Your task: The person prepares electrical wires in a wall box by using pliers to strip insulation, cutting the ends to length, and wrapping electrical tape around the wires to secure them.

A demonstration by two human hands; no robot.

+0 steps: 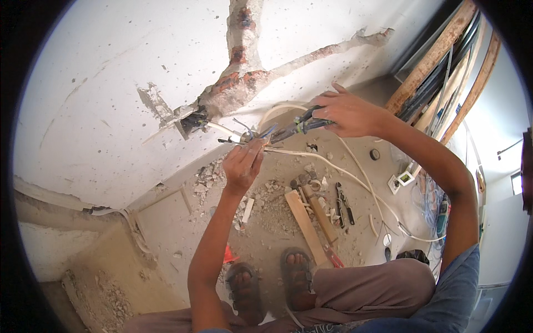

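My left hand point(244, 161) is closed, fingertips pinched on the ends of the electrical wires point(250, 126), where bare copper shows. My right hand point(338, 114) grips dark-handled pliers point(297, 126) by the handles, its index finger raised. The pliers' jaws reach down-left to the wire ends, just by my left fingertips; whether they touch is hard to tell. The wires run to a recessed box point(193, 123) in the white wall point(116, 61), below a chased groove point(239, 83) showing brick. A white cable point(311, 154) trails past my left hand down across the floor.
Wooden boards and conduits point(455, 55) lean at right. On the dusty floor lie rubble point(205, 183), wood offcuts point(305, 227), a black tool point(344, 205), a dark roll point(375, 154) and a white socket frame point(406, 177). A beige slab point(105, 261) is at lower left, beside my sandalled feet point(294, 277).
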